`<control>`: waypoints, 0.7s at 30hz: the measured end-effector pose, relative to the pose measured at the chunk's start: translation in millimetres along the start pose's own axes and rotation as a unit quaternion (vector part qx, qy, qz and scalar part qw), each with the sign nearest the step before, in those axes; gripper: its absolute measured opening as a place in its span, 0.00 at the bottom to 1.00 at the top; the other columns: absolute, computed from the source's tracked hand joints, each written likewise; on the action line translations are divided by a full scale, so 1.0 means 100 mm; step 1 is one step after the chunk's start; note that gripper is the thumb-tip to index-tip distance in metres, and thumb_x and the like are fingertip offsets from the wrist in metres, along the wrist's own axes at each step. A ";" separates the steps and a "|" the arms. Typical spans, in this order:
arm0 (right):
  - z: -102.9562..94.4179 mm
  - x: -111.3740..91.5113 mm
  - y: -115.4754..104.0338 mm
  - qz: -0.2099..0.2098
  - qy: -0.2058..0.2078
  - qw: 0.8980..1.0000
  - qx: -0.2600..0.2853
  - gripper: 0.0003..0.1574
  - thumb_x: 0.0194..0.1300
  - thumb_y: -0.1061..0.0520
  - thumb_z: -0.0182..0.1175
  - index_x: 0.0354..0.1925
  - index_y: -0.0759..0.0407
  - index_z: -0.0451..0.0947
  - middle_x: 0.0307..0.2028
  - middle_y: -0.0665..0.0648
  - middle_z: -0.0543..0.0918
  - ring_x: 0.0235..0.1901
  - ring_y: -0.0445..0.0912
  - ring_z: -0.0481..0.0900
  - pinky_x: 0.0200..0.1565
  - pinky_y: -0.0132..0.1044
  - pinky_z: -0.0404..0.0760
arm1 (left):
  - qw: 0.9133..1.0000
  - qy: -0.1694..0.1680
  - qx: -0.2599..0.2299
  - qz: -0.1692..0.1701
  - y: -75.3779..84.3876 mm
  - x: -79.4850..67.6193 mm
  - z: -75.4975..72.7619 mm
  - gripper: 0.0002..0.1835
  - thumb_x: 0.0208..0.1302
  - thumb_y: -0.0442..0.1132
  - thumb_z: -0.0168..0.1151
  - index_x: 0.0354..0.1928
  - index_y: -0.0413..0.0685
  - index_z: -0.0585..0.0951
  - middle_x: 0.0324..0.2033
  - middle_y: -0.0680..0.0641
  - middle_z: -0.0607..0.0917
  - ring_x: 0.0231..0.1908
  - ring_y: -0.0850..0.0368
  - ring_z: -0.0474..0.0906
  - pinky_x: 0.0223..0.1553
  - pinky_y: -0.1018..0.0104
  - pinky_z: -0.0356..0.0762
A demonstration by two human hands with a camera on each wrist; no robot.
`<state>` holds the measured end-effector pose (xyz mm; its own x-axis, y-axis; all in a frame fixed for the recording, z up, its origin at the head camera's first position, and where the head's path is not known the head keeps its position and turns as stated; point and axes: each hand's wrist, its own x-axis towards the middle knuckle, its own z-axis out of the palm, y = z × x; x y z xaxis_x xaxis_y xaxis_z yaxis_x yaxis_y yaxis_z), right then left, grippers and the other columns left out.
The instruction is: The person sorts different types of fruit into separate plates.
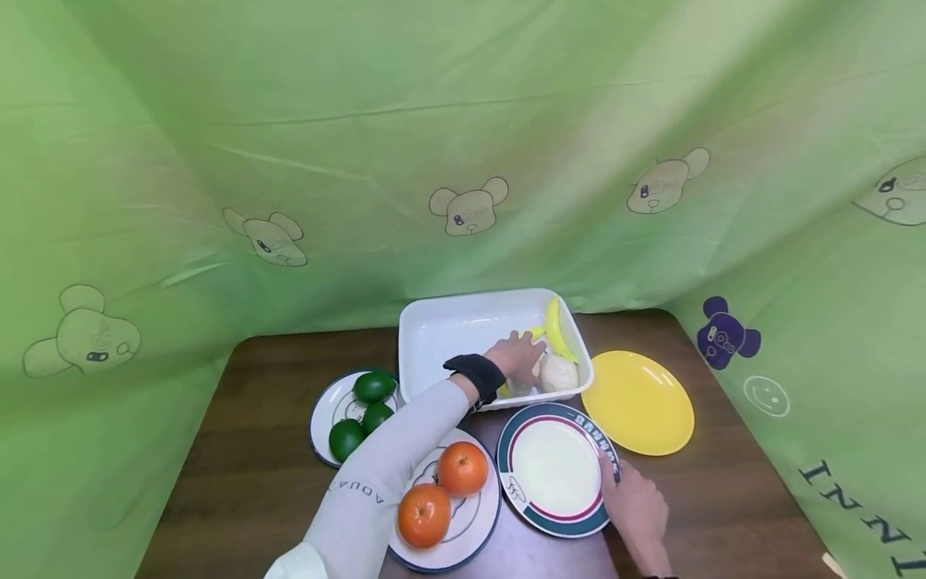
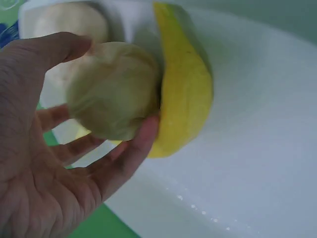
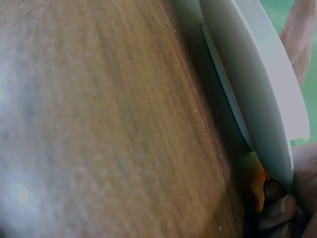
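My left hand [image 1: 515, 358] reaches into the white tray [image 1: 452, 346]. In the left wrist view, its thumb and fingers hold a pale, round, faintly wrinkled ball [image 2: 116, 91], whose exact kind is unclear. A yellow banana [image 2: 185, 84] lies right beside it, and a second pale ball [image 2: 74, 22] sits behind the thumb. At the front right, my right hand [image 1: 637, 507] grips the rim of a plate with a dark green border [image 1: 557, 527], thumb on top. The fingers [image 3: 280, 210] curl under that plate's edge in the right wrist view.
My left sleeve passes over a plate [image 1: 481, 523] of orange-red round fruits [image 1: 424, 515]. Farther left, a blue-rimmed plate [image 1: 325, 410] bears dark green fruits [image 1: 374, 386]. A yellow plate [image 1: 637, 402] stands right of the tray. Green cloth [image 1: 362, 145] hangs behind the wooden table [image 1: 224, 474].
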<state>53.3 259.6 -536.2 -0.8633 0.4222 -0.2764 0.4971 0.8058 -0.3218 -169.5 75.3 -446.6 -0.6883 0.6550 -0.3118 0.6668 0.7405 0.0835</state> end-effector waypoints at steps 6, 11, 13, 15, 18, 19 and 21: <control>0.01 0.00 -0.01 -0.002 0.010 1.000 0.015 0.60 0.73 0.21 0.29 0.62 0.73 0.73 0.43 0.75 0.84 0.33 0.61 0.83 0.38 0.57 0.81 | 0.997 -0.023 0.067 0.013 0.01 0.07 0.06 0.36 0.61 0.58 0.69 0.69 0.55 0.73 0.63 0.45 0.75 0.61 0.48 0.67 0.52 0.62 0.78; 0.03 -0.01 -0.01 -0.004 0.006 1.000 0.019 0.61 0.72 0.20 0.29 0.61 0.72 0.73 0.38 0.72 0.85 0.29 0.55 0.80 0.33 0.52 0.80 | 0.999 -0.022 0.040 0.010 0.00 0.04 0.12 0.37 0.59 0.57 0.73 0.68 0.54 0.73 0.65 0.43 0.73 0.63 0.48 0.66 0.52 0.62 0.79; 0.03 -0.01 -0.01 -0.004 0.008 1.000 0.019 0.61 0.72 0.21 0.29 0.61 0.72 0.74 0.37 0.71 0.85 0.28 0.54 0.80 0.32 0.51 0.79 | 0.999 -0.022 0.026 0.015 0.00 0.04 0.14 0.37 0.59 0.56 0.73 0.68 0.53 0.73 0.66 0.42 0.72 0.63 0.48 0.68 0.52 0.62 0.79; 0.03 -0.01 -0.02 -0.002 0.010 1.000 0.018 0.60 0.73 0.21 0.29 0.61 0.73 0.73 0.35 0.70 0.85 0.28 0.54 0.79 0.32 0.50 0.79 | 0.999 -0.024 0.006 0.021 -0.01 0.05 0.15 0.37 0.60 0.56 0.73 0.67 0.52 0.73 0.64 0.43 0.75 0.60 0.49 0.70 0.52 0.61 0.79; 0.02 -0.01 -0.01 0.004 0.011 1.000 0.017 0.61 0.72 0.21 0.28 0.61 0.73 0.73 0.34 0.69 0.84 0.27 0.54 0.79 0.32 0.49 0.79 | 0.999 -0.013 -0.019 0.027 -0.04 0.08 0.13 0.36 0.60 0.57 0.72 0.67 0.53 0.73 0.58 0.47 0.79 0.53 0.51 0.74 0.48 0.60 0.78; 0.03 -0.01 -0.01 0.005 0.013 1.000 0.016 0.61 0.72 0.20 0.28 0.61 0.72 0.73 0.34 0.69 0.85 0.27 0.54 0.79 0.32 0.50 0.79 | 0.999 -0.002 -0.024 0.031 -0.04 0.09 0.12 0.37 0.59 0.58 0.72 0.67 0.53 0.73 0.56 0.47 0.80 0.51 0.52 0.75 0.46 0.60 0.78; 0.03 -0.01 0.00 0.007 0.013 1.000 0.018 0.62 0.72 0.20 0.27 0.61 0.72 0.73 0.34 0.68 0.85 0.28 0.53 0.79 0.32 0.49 0.79 | 0.998 0.028 -0.037 0.038 -0.06 0.08 0.06 0.36 0.58 0.59 0.72 0.65 0.53 0.74 0.54 0.48 0.81 0.48 0.52 0.75 0.43 0.61 0.78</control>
<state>54.1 257.8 -539.0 -0.8577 0.4449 -0.2576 0.5120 0.7846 -0.3495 -177.5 75.5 -455.4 -0.6522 0.7160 -0.2490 0.6967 0.6956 0.1755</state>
